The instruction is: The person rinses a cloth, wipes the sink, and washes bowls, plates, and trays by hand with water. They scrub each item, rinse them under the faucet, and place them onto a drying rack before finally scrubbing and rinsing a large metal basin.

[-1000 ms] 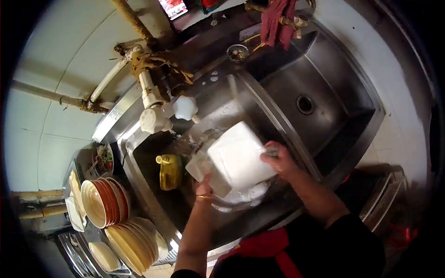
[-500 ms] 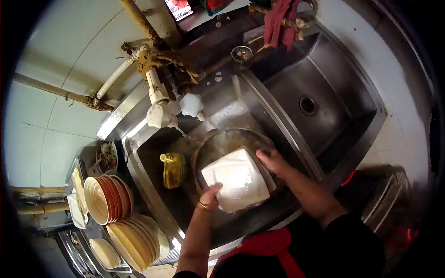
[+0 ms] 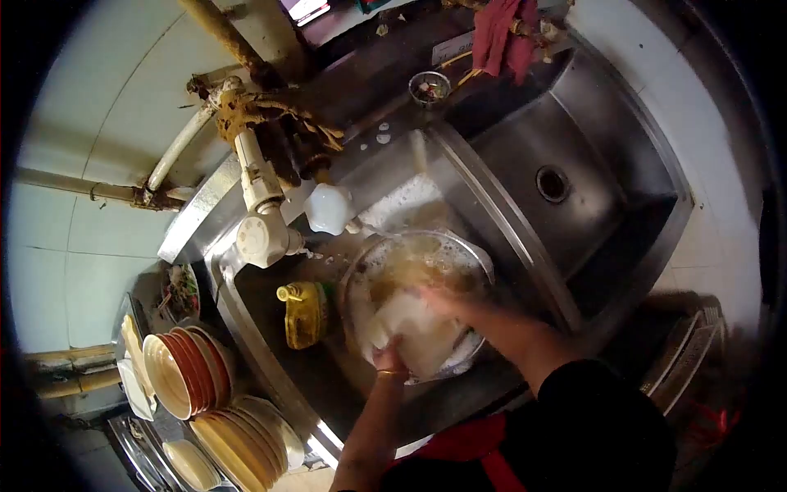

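A white square plate [image 3: 420, 334] lies tilted in a round metal basin [image 3: 348, 283] of foamy water, inside the left sink compartment. My left hand [image 3: 391, 358] grips the plate's near left edge, thumb on top. Over the far part of the plate, at the water, is my right hand [image 3: 447, 302], smeared by motion; its fingers and anything in them cannot be made out. Whether a second plate lies under this one is hidden by foam and blur. A yellow bottle [image 3: 303, 316] stands left of the basin.
A white tap [image 3: 266, 238] juts over the sink's left side. Stacked bowls [image 3: 176, 369] and stacked plates [image 3: 234, 443] stand at the left. A second sink compartment [image 3: 598, 156] lies right of the divider. Behind are a small metal bowl [image 3: 429, 88] and a hanging pink cloth [image 3: 502, 41].
The plate has gone down into the foamy basin. My right hand has left the plate's right edge and moved left over it. My left hand still holds the edge.
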### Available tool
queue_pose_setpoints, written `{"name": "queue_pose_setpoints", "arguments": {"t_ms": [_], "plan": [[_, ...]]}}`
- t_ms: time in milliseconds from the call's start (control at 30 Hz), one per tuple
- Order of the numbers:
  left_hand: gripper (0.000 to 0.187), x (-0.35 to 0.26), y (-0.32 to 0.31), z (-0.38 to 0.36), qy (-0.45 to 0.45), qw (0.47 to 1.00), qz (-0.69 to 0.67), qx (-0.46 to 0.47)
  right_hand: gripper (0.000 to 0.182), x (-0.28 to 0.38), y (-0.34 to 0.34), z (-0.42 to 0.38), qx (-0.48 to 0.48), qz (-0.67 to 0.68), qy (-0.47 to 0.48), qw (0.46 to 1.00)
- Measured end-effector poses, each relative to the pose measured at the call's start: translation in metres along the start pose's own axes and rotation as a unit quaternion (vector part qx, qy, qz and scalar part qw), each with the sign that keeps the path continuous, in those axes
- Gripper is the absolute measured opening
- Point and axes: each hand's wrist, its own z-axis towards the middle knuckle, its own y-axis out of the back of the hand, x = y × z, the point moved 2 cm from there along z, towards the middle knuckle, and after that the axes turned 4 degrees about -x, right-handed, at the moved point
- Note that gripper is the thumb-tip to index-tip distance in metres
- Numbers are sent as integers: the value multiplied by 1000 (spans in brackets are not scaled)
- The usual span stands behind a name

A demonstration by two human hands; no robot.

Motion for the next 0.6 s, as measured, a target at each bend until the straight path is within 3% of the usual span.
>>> {"name": "queue_pose_setpoints", "arguments": {"t_ms": [33,67,133,167,200,233,333,400,467,533,567,600], "plan": [[53,0,-1,1,-16,999,-43,20,39,9,6,-6,-47,-141,83,985],[53,4,-3,5,39,997,-58,15,39,15,11,-12,-116,-283,149,940],[57,1,-22,5,93,959,-161,213,37,63,-18,-41,-202,-565,236,765],[61,-2,-29,3,118,921,-206,309,36,40,-38,-43,-161,-455,203,852],[70,21,-5,31,100,946,-167,258,35,19,-59,-45,-132,-334,162,919],[79,44,18,60,86,967,-125,205,35,27,-59,-63,-55,-373,197,905],[82,3,-3,21,139,952,-134,237,35,38,-36,-120,124,-490,262,822],[83,-5,-12,9,119,941,-149,279,39,45,1,-123,-14,-574,365,733],[85,1,-18,13,120,948,-120,270,36,52,24,-93,-181,-544,334,749],[87,12,-20,16,156,955,-97,232,32,85,24,-57,-224,-503,88,830],[86,12,-25,15,120,964,-96,218,31,95,15,-44,-240,-468,-37,850],[86,9,-31,12,84,971,-92,204,31,96,-3,-41,-238,-397,-28,886]]}}
